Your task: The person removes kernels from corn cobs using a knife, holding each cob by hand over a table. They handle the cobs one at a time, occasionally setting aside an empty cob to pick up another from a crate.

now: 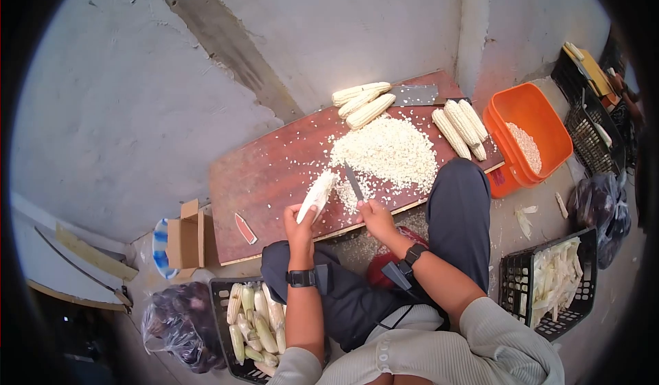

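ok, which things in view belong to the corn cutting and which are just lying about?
In the job:
- corn cob, left hand
- knife, right hand
- heaped kernels
- reddish-brown board
- probably the orange bin, kernels inside

Apparently lying about:
- cardboard box
- blue-and-white basin
- left-side plastic bag, contents unclear

Food workroom | bare walls (130, 110) | kernel heap (391, 151) | black crates (516, 285)
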`<state>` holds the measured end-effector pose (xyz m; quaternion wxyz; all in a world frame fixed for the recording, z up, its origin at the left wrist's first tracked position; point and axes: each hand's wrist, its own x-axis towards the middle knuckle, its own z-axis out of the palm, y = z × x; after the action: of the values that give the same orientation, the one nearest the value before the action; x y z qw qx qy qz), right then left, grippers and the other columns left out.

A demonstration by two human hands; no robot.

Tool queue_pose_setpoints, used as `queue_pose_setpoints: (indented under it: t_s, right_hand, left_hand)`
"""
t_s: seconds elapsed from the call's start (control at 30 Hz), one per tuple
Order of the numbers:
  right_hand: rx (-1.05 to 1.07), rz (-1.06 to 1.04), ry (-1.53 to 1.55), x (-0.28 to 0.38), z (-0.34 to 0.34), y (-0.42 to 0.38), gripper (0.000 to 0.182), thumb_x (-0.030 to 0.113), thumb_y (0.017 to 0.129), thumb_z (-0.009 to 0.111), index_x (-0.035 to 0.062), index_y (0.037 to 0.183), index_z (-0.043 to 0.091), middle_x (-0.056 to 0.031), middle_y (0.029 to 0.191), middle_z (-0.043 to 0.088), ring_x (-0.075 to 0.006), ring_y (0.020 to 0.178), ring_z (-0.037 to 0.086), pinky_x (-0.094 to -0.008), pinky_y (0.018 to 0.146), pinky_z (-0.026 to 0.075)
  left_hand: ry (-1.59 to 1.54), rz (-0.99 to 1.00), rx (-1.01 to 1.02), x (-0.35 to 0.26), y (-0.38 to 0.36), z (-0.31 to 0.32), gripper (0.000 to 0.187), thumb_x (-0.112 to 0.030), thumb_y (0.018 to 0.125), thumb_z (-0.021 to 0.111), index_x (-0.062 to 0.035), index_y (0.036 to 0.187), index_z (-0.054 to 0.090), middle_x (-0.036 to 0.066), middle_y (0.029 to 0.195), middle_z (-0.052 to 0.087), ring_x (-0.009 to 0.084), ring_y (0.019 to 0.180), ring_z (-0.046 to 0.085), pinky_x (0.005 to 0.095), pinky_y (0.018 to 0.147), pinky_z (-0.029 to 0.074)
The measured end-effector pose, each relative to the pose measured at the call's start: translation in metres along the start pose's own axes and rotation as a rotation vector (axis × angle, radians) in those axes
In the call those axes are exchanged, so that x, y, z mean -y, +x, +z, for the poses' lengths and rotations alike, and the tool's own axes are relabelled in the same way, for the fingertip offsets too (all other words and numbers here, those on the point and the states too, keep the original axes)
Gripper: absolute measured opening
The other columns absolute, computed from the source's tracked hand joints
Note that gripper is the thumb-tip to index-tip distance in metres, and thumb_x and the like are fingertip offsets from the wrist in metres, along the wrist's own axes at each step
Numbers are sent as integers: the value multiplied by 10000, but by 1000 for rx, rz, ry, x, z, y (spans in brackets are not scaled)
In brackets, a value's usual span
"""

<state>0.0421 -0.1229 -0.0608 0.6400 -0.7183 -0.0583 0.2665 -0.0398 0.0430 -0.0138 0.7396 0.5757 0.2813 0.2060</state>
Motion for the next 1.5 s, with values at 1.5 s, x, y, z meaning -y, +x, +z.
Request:
queue_pose_setpoints:
  t_s: [1.5]
  right_hand:
    - [-24, -220, -462, 13, 6, 0, 226, 215, 900, 535, 11, 995, 556, -188, 766, 590, -339, 720, 602, -435, 640, 462]
  left_hand:
    - [922, 584, -14, -12, 6, 13, 451, -138, 710, 654, -5, 1120, 520, 169, 1058, 537, 332, 985, 531, 390, 862, 427]
